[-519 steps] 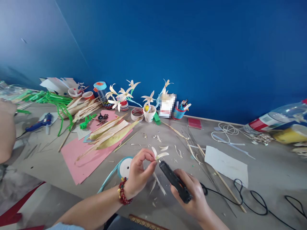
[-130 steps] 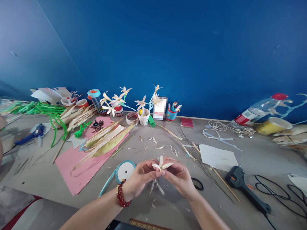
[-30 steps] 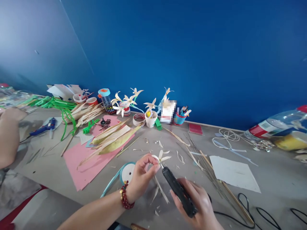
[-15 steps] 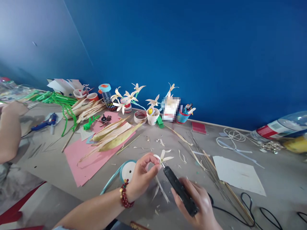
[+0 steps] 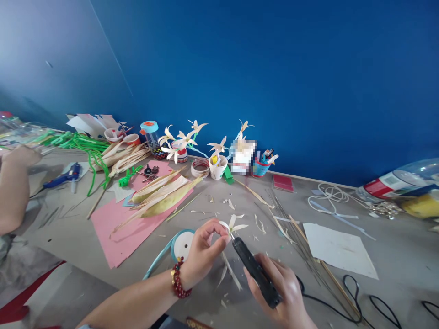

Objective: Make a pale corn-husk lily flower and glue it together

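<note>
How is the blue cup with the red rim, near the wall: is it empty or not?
Not empty: several slim, pen-like items stick out above the rim of the blue cup.

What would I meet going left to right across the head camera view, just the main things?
Blue glue gun, twisted green piece, left hand, black glue gun, white sheet.

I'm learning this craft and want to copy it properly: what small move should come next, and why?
I'd probably squeeze a little glue out with the right hand, keeping the left hand steady. The black glue gun's metal tip is at the pale flower's base, and the left fingertips pinch the flower close beside that tip.
</note>
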`<state>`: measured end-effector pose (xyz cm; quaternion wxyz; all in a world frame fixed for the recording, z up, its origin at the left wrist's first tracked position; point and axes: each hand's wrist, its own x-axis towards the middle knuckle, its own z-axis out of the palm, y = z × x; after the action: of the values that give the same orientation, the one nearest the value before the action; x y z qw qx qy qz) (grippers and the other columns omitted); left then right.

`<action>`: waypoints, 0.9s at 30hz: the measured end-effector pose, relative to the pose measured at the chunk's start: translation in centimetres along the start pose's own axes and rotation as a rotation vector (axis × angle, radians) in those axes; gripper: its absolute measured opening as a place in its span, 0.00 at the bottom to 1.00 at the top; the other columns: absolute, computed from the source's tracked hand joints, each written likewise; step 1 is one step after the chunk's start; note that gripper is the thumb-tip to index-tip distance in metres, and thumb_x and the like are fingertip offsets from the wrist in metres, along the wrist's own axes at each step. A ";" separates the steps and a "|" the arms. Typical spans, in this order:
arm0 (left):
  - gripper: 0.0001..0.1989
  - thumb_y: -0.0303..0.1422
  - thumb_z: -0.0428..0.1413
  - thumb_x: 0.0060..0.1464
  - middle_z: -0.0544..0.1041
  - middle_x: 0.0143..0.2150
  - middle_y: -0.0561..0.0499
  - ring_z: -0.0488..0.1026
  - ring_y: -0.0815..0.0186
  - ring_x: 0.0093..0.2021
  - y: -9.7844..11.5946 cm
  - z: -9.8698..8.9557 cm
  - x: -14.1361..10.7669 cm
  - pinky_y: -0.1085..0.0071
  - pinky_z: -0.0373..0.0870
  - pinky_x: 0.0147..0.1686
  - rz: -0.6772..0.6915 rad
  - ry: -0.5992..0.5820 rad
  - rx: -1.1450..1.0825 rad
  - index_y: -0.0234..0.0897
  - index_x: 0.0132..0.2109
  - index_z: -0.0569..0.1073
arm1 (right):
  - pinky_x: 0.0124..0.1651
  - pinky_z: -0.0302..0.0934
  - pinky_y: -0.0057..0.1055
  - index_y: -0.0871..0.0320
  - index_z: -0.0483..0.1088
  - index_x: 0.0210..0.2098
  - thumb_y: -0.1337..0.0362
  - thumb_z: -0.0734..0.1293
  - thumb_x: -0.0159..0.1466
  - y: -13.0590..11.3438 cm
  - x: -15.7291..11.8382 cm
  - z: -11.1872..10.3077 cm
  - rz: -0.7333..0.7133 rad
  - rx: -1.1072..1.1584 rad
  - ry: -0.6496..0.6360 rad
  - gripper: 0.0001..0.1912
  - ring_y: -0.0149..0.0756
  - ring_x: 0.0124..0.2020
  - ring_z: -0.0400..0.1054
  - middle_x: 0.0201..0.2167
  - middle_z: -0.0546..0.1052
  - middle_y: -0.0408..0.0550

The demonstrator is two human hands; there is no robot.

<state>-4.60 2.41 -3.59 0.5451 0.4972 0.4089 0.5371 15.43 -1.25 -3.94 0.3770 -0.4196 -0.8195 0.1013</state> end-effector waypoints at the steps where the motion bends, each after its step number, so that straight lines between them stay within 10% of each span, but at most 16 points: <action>1: 0.12 0.40 0.59 0.56 0.71 0.33 0.49 0.67 0.64 0.36 0.0 0.0 0.0 0.70 0.63 0.38 0.002 -0.001 -0.002 0.36 0.32 0.72 | 0.22 0.57 0.28 0.55 0.64 0.36 0.67 0.63 0.63 0.0 0.0 0.0 -0.002 -0.001 -0.004 0.02 0.35 0.18 0.67 0.21 0.72 0.44; 27: 0.15 0.43 0.60 0.55 0.70 0.32 0.49 0.67 0.65 0.35 0.2 0.1 0.1 0.70 0.63 0.37 -0.007 -0.002 -0.007 0.36 0.30 0.71 | 0.21 0.55 0.27 0.55 0.64 0.34 0.66 0.63 0.63 0.0 0.1 0.1 0.014 -0.015 -0.008 0.01 0.34 0.16 0.65 0.18 0.69 0.40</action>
<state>-4.54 2.47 -3.41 0.5490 0.4944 0.4084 0.5361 15.31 -1.15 -3.99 0.3699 -0.4275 -0.8189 0.0996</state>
